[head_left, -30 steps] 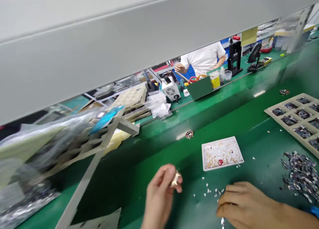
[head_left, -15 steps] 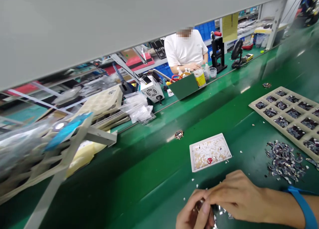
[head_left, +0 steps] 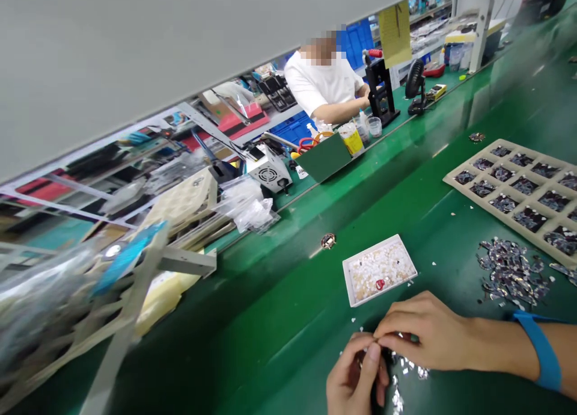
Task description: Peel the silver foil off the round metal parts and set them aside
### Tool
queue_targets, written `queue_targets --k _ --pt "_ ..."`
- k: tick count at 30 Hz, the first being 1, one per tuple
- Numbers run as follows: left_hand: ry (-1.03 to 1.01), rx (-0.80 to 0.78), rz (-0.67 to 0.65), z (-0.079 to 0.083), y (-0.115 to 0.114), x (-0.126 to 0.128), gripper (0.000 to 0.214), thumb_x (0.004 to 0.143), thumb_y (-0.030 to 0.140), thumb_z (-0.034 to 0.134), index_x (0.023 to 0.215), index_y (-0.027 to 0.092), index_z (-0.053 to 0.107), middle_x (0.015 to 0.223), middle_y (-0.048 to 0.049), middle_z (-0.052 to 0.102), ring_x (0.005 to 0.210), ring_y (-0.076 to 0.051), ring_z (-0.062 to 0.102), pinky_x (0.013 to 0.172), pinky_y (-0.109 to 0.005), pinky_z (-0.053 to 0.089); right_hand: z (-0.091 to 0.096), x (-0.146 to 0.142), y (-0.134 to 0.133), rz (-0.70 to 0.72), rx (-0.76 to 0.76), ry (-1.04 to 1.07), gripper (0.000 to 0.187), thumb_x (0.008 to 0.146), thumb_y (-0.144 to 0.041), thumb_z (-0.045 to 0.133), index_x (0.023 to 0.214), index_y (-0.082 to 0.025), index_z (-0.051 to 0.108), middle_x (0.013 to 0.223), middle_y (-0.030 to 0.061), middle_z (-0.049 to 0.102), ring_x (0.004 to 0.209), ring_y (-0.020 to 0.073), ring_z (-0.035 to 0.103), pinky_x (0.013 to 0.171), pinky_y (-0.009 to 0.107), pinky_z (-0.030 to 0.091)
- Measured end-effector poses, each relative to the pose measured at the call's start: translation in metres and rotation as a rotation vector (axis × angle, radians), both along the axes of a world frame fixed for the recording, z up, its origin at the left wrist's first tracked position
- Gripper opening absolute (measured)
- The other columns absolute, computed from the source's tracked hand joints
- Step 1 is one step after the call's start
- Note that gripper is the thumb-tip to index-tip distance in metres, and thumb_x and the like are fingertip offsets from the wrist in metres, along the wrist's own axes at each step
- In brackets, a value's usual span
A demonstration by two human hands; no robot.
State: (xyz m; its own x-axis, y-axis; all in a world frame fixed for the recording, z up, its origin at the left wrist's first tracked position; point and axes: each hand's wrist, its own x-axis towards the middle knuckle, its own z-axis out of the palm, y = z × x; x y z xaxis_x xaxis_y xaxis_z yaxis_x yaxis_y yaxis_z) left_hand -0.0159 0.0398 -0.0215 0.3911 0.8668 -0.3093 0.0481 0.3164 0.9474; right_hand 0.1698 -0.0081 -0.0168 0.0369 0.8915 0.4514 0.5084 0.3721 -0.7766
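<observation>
My left hand (head_left: 354, 379) is at the bottom edge over the green belt, fingers curled round a small metallic part that is mostly hidden. My right hand (head_left: 426, 334), with a blue wristband on the wrist, comes in from the right and pinches at the same spot, its fingertips against my left thumb. Small white chips and shiny bits (head_left: 403, 367) lie on the belt under the hands. A white tray of pale chips with one red piece (head_left: 378, 269) sits just beyond them.
A pile of shiny dark parts (head_left: 511, 273) lies to the right, beside a beige compartment tray (head_left: 518, 189) holding such parts. One round metal part (head_left: 328, 241) lies alone on the belt. A person in a white shirt (head_left: 322, 84) works across the line. Stacked trays and bags stand left.
My left hand carried its small brass-coloured part rightward to meet my right hand, and the two are now pinched together. The camera view swung left and downward.
</observation>
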Motion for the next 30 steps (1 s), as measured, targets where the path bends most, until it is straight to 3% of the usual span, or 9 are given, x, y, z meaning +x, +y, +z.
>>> queue_targets --k 3,6,8,11,16,19,24,27,30 --pt "0.015 0.007 -0.023 -0.001 -0.001 -0.001 0.041 0.085 0.057 0.083 0.099 0.020 0.072 0.058 0.0006 0.059 0.046 -0.010 0.050 0.040 -0.015 0.038 -0.001 0.001 -0.001 -0.005 -0.022 -0.013 0.022 0.107 -0.028 0.052 0.106 -0.020 0.073 0.093 0.0018 0.075 0.077 0.0123 0.070 0.073 0.024 0.055" --pt "-0.020 0.059 -0.011 0.001 -0.006 0.000 0.044 0.090 0.048 0.081 0.124 0.025 0.064 0.088 -0.0052 0.071 0.063 -0.015 0.065 0.045 -0.018 0.049 0.000 0.002 -0.002 -0.015 -0.076 0.080 0.021 0.106 -0.029 0.052 0.104 -0.019 0.071 0.090 0.0019 0.073 0.071 0.0113 0.066 0.069 0.024 0.052" --pt "-0.057 0.077 -0.009 0.002 -0.008 0.001 0.049 0.093 0.043 0.078 0.134 0.027 0.056 0.108 -0.0085 0.072 0.076 -0.018 0.071 0.054 -0.022 0.058 0.002 0.003 -0.001 -0.034 -0.169 0.223 0.020 0.105 -0.030 0.054 0.101 -0.019 0.071 0.086 0.0008 0.071 0.064 0.0096 0.060 0.062 0.022 0.048" --pt "-0.089 0.078 -0.023 0.003 -0.010 0.002 0.044 0.097 0.040 0.074 0.132 0.026 0.053 0.109 -0.0088 0.073 0.080 -0.020 0.073 0.058 -0.025 0.062 0.007 0.005 0.001 -0.002 -0.329 0.454 0.022 0.103 -0.032 0.057 0.094 -0.018 0.071 0.080 0.0002 0.070 0.061 0.0088 0.057 0.056 0.020 0.043" --pt "-0.077 0.067 -0.051 0.005 -0.013 0.003 0.040 0.096 0.042 0.075 0.124 0.023 0.054 0.106 -0.0112 0.077 0.068 -0.019 0.074 0.047 -0.022 0.058 0.008 0.009 0.004 0.124 -0.499 0.753 0.032 0.099 -0.048 0.065 0.096 -0.017 0.074 0.069 -0.0006 0.065 0.054 0.0093 0.054 0.050 0.021 0.043" --pt "-0.064 0.123 -0.044 0.006 -0.017 0.002 0.036 0.098 0.042 0.073 0.126 0.023 0.059 0.106 -0.0121 0.078 0.066 -0.018 0.073 0.044 -0.019 0.054 0.007 0.011 0.004 0.127 -0.520 0.776 0.034 0.097 -0.051 0.067 0.096 -0.019 0.076 0.067 -0.0007 0.063 0.053 0.0094 0.052 0.048 0.021 0.042" --pt "-0.028 0.393 -0.154 0.007 -0.024 0.000 0.032 0.105 0.025 0.062 0.137 0.030 0.069 0.111 -0.0104 0.074 0.078 -0.018 0.074 0.052 -0.020 0.058 0.014 0.014 0.001 0.142 -0.535 0.716 0.026 0.095 -0.045 0.068 0.091 -0.021 0.078 0.071 0.0010 0.066 0.055 0.0100 0.050 0.048 0.022 0.039" --pt "-0.023 0.508 -0.211 0.009 -0.023 0.002 0.040 0.106 0.019 0.058 0.143 0.031 0.066 0.112 -0.0108 0.072 0.089 -0.020 0.074 0.060 -0.023 0.062 0.020 0.016 0.001 0.145 -0.550 0.689 0.026 0.096 -0.043 0.067 0.090 -0.021 0.079 0.074 0.0020 0.068 0.057 0.0102 0.050 0.048 0.022 0.039" --pt "-0.066 0.575 -0.234 0.010 -0.020 0.003 0.046 0.105 0.015 0.057 0.148 0.032 0.060 0.111 -0.0081 0.070 0.081 -0.015 0.071 0.067 -0.025 0.063 0.022 0.018 0.000 0.167 -0.560 0.668 0.027 0.097 -0.041 0.066 0.090 -0.019 0.079 0.075 0.0029 0.068 0.058 0.0103 0.051 0.050 0.022 0.040"
